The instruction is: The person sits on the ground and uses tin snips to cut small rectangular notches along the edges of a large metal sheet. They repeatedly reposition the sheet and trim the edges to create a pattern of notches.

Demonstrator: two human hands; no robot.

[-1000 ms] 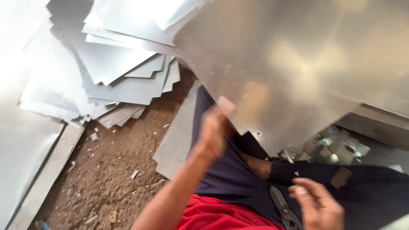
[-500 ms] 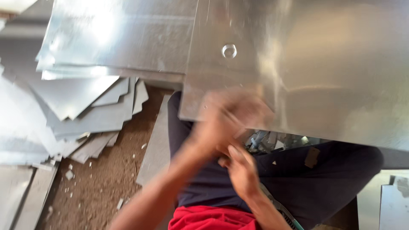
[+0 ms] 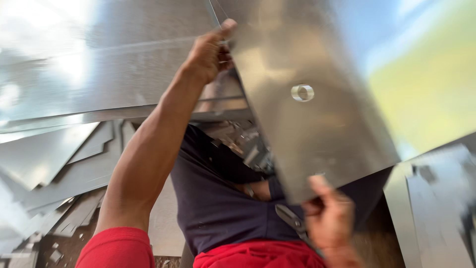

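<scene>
A large shiny metal sheet [image 3: 317, 114] with a round hole [image 3: 302, 93] is raised and tilted in front of me. My left hand [image 3: 210, 52] grips its upper left edge, arm stretched up. My right hand [image 3: 329, 218] pinches its lower edge near the corner. Metal snips [image 3: 292, 221] lie on my dark-trousered lap just left of the right hand; whether that hand also holds them is unclear. The sheet hides most of what lies to the right.
More metal sheets [image 3: 99, 59] are stacked at the upper left, with cut-off pieces [image 3: 59, 168] overlapping on the dirt floor at the left. Small metal scraps [image 3: 243, 144] lie beyond my legs. Another sheet [image 3: 436, 208] lies at the right.
The sheet has been lifted and turned upward. My left hand rose to its top edge, and my right hand moved right to its bottom edge.
</scene>
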